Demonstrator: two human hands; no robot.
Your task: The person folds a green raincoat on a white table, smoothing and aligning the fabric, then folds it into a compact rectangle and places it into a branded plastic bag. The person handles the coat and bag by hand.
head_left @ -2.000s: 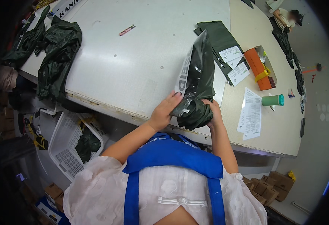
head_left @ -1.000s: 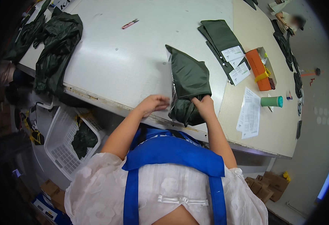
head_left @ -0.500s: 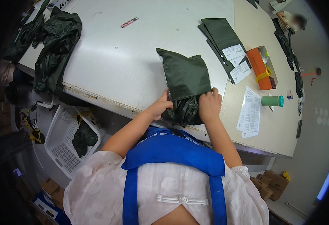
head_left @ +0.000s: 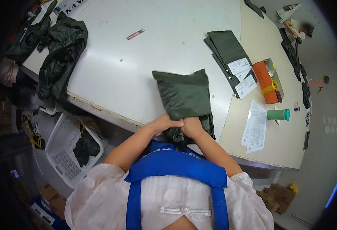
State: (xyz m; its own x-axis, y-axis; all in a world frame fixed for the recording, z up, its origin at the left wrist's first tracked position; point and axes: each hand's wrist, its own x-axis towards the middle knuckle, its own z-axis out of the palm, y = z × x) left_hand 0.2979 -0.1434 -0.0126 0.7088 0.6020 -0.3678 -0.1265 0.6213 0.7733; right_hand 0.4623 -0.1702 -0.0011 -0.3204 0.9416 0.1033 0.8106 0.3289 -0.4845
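Note:
A dark green fabric pouch (head_left: 184, 94), plump and squarish, lies at the table's near edge with its opening toward me. Crumpled dark green thin fabric (head_left: 177, 137) spills from that opening. My left hand (head_left: 166, 123) is closed on the pouch's left edge at the mouth, thumb on top and pointing right. Right beside it, my right hand (head_left: 191, 127) reaches under the upper layer of the pouch, so its fingers are hidden. Both hands are touching or almost touching at the mouth.
Flat green pouches (head_left: 226, 50) with white paper slips lie at the right, near an orange box (head_left: 264, 82), printed sheets (head_left: 255, 128) and a green cylinder (head_left: 277, 114). Pink-handled snips (head_left: 135, 34) lie farther back. Dark green fabric (head_left: 63, 53) hangs over the left edge above a white basket (head_left: 63, 153).
My right hand has moved left from the pouch's right edge into its mouth, beside my left hand. The pouch sits lower in view and looks fuller. The whole table has shifted slightly down.

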